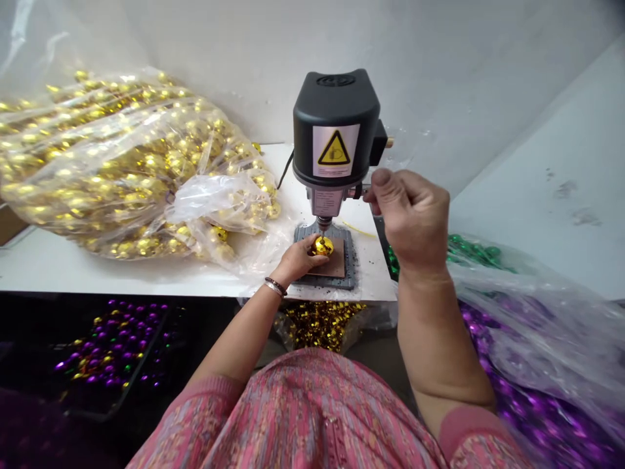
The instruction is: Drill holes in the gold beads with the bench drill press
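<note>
A small black bench drill press point(336, 124) with a yellow warning label stands on the white table. My left hand point(299, 259) grips a shiny gold ball point(323, 246) between thumb and fingers, holding it on a brown board point(333, 266) over the machine's grey base point(349, 277). The drill bit point(322, 233) comes down at the ball's top; whether it has gone in I cannot tell. On the machine's right side, my right hand point(407, 212) is closed around the feed lever point(365, 191), most of which the fingers hide.
A large clear bag of gold balls point(146, 169) lies on the table point(122, 280) at left. Below the front edge hangs a bag of gold pieces point(325, 326). Purple balls point(122, 339) lie lower left; green balls point(471, 251) and purple ones point(527, 404) in plastic are at right.
</note>
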Demonstrator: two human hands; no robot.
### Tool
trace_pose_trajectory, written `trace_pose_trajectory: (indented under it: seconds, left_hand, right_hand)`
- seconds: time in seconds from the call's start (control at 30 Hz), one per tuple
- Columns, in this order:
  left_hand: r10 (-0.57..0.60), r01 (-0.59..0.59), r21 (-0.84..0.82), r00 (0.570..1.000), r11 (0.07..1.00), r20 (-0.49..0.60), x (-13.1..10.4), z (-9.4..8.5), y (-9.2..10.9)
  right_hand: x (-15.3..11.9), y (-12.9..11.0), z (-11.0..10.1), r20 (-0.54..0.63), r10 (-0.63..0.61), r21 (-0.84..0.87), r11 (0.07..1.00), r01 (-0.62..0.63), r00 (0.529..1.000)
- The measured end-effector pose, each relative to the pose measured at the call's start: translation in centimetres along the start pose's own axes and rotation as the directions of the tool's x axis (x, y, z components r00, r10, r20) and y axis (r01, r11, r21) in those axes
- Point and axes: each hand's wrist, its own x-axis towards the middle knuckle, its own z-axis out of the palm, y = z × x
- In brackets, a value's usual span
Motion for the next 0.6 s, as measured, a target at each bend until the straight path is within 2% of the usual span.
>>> trace_pose_trajectory:
  seconds: [0.2,0.47,0.6]
  left_hand:
    - [0.029,-0.028,-0.019,0.999,0.999,0.021,0.0,0.1,-0.3]
    - [0.036,-0.036,-0.006,0.999,0.999,0.009,-0.2,0.2,-0.3]
    - [0.057,-0.057,0.004,0.998,0.998,-0.001,-0.2,0.4,-0.4]
  right_hand:
    - [-3.0,1.5,0.3,-0.062,-0.074,-0.095,0.993,0.068,0.995]
    - [-4.0,2.8,1.1,-0.154,-0.236,-0.155,0.965,0.212,0.959]
    - [-4.5,3.6,1.6,-0.195,-0.274,-0.161,0.956,0.245,0.942]
